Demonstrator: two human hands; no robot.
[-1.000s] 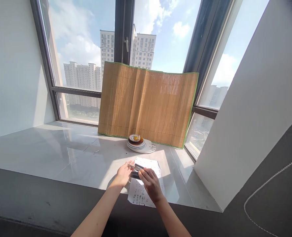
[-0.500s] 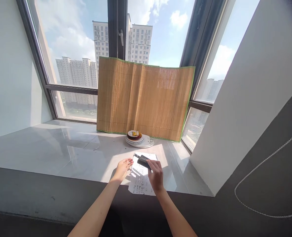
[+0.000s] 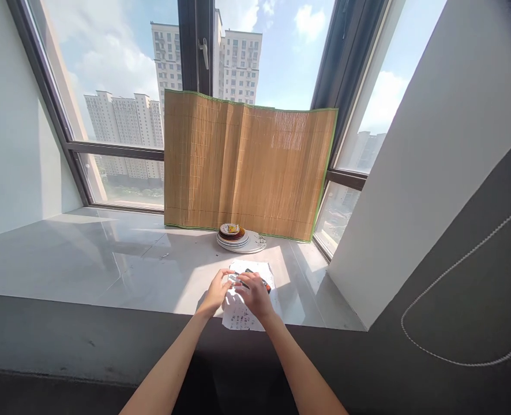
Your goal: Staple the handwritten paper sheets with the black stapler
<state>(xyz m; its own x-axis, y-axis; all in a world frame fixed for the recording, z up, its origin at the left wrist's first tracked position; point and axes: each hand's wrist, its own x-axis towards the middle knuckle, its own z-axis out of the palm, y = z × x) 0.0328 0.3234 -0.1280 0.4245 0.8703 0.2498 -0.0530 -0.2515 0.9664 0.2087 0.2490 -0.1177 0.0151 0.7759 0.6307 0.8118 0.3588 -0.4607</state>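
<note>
A black object with a red end, possibly an opened stapler [image 3: 266,285], shows beyond and to the right of my right hand [image 3: 255,295]. My right hand's curled fingers partly cover it and point left, and its exact kind is hard to make out. Facing them, my left hand [image 3: 214,293] has its thumb and forefinger bent round a small narrow piece between the two hands. Whether that piece belongs to the black object is hidden. Under both hands lies a white sheet of paper [image 3: 242,320] with handwriting, its near edge hanging over the sill's front edge.
Stacked plates [image 3: 233,242] stand behind the paper, with something yellow on top. A bamboo mat [image 3: 247,167] with green edging leans upright against the windows. The grey tiled sill [image 3: 86,259] runs left. A beaded cord [image 3: 428,288] hangs at the right.
My right hand has moved left and its fingers now cover much of the black object, whose red end has come into view. My left hand's fingers have bent inward, bringing the hands close together.
</note>
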